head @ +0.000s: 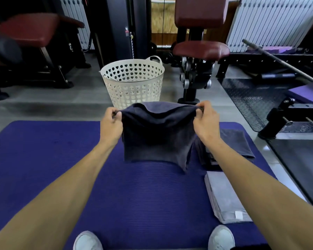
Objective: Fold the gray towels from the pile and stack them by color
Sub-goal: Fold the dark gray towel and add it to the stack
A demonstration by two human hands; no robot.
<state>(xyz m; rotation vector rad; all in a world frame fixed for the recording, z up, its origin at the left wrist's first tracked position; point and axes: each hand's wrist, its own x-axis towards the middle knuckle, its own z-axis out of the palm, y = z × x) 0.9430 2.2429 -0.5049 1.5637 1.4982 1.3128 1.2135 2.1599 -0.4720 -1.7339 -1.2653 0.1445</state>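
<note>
Head view. A dark gray towel (157, 134), already folded at least once, hangs between both hands above the purple mat (43, 159). The left hand (111, 126) pinches its upper corner at 9 o'clock and the right hand (205, 121) pinches the opposite corner at 3 o'clock; the fingers (200, 110) of each hand are curled tight on the cloth. The held top edge, the towel's long axis here, runs 9-to-3 with a slight sag in the middle, and the free lower edge hangs toward 6 o'clock, just above the mat or brushing it; which cannot be told.

The relation that governs the next move: the dark gray stack (240, 145) lies at 4 o'clock from the towel, just beside its lower right corner and under the right forearm, so the right hand is the nearer one. The light gray stack (224, 197) lies farther toward 5 o'clock. A white basket (133, 83) stands at 12 o'clock, beyond the mat.
</note>
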